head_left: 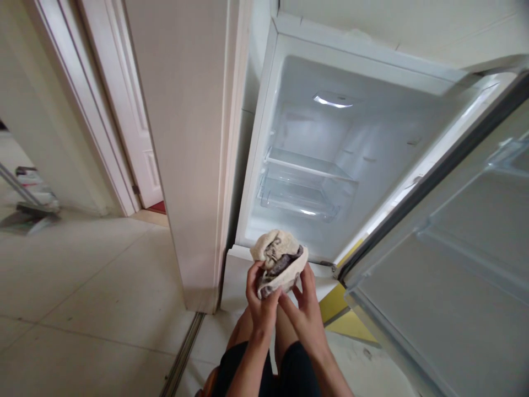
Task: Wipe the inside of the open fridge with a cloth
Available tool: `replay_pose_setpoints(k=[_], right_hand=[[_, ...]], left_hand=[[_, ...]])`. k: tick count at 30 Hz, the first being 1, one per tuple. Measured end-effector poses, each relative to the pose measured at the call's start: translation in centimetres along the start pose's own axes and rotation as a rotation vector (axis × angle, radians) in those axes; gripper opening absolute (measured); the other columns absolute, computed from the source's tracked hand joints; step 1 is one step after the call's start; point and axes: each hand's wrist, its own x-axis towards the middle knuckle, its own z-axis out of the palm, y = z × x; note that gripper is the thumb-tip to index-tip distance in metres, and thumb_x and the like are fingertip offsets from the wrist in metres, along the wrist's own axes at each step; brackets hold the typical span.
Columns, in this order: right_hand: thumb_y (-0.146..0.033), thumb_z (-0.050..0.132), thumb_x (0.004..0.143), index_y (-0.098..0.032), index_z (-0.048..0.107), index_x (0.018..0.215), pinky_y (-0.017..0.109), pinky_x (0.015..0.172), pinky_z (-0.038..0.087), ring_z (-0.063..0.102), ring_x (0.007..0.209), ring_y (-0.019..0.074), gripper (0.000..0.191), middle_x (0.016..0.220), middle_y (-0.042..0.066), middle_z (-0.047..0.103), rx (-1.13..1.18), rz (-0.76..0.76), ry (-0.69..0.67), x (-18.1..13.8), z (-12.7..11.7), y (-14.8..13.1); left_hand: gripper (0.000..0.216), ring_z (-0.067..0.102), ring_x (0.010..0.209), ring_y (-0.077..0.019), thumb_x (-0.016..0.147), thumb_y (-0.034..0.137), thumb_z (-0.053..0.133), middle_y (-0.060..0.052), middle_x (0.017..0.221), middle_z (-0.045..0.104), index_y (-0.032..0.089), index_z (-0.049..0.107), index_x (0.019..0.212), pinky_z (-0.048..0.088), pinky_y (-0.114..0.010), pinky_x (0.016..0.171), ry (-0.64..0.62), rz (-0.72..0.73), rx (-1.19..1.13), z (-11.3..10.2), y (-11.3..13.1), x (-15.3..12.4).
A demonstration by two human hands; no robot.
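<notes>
A bunched cloth [279,259], cream with dark grey patches, is gripped between my two hands in front of the fridge opening. My left hand [262,298] wraps its left side, with the thumb at the lower edge. My right hand [303,309] holds it from the right, partly underneath. Some fingers are hidden behind the cloth. Just beyond it stands the open fridge [289,204], lit inside, with a glass shelf [308,164] and a clear drawer [297,204].
The fridge door [450,264] swings wide on the right, with clear door racks. A pale door panel [185,138] rises on the left beside a floor track [182,355]. A dustpan [31,215] lies on the far-left floor. Yellow panels [351,325] show below the door.
</notes>
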Motion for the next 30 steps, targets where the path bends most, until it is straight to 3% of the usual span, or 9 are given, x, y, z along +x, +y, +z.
replay_pose_setpoints(k=[4,8,11,16,23,30], right_hand=[[-0.041,0.077,0.083,-0.03,0.036,0.157,0.038,0.109,0.051,0.052,0.139,0.0261,0.086,0.16,0.011,0.043,0.166,0.064,-0.028,1.5,0.2,-0.8],[-0.043,0.084,0.075,-0.029,0.036,0.155,0.04,0.109,0.051,0.058,0.132,0.0267,0.094,0.152,0.012,0.051,0.304,0.066,-0.088,3.1,0.1,-0.7],[-0.046,0.088,0.07,-0.028,0.036,0.155,0.044,0.106,0.053,0.06,0.129,0.0292,0.101,0.147,0.014,0.056,0.37,0.082,-0.14,4.3,0.0,-0.1],[-0.046,0.092,0.066,-0.03,0.04,0.152,0.046,0.104,0.054,0.062,0.127,0.0298,0.102,0.147,0.013,0.057,0.493,0.145,-0.259,6.7,-0.3,0.9],[-0.052,0.093,0.058,-0.026,0.05,0.143,0.045,0.102,0.054,0.064,0.122,0.0297,0.098,0.132,0.012,0.067,0.491,0.202,-0.167,9.6,-1.6,3.3],[-0.04,0.087,0.062,-0.02,0.062,0.124,0.035,0.082,0.058,0.07,0.088,0.0216,0.07,0.103,0.006,0.075,0.374,0.333,-0.094,13.3,-2.7,6.9]], left_hand=[[0.029,0.07,0.084,-0.0234,0.067,0.038,0.078,-0.006,0.088,0.075,0.018,0.072,0.088,0.057,-0.031,0.078,-0.129,-0.088,0.024,0.2,1.3,0.1],[0.031,0.068,0.079,-0.0219,0.065,0.038,0.08,-0.005,0.083,0.074,0.018,0.072,0.086,0.055,-0.029,0.074,-0.264,-0.165,-0.018,0.6,2.5,0.9],[0.036,0.067,0.082,-0.0226,0.064,0.04,0.084,-0.006,0.085,0.074,0.017,0.071,0.089,0.054,-0.03,0.077,-0.37,-0.189,-0.037,0.3,2.9,2.0],[0.051,0.069,0.106,-0.0278,0.069,0.047,0.086,-0.011,0.108,0.076,0.018,0.073,0.108,0.05,-0.036,0.099,-0.528,-0.314,-0.081,-0.8,2.5,3.8],[0.056,0.066,0.122,-0.0333,0.081,0.062,0.075,-0.015,0.121,0.075,0.018,0.077,0.114,0.047,-0.045,0.11,-0.49,-0.355,-0.052,1.9,0.2,4.0],[0.062,0.056,0.138,-0.0322,0.075,0.056,0.084,-0.013,0.136,0.069,0.023,0.072,0.127,0.032,-0.047,0.125,-0.423,-0.429,-0.174,5.8,-2.5,3.3]])
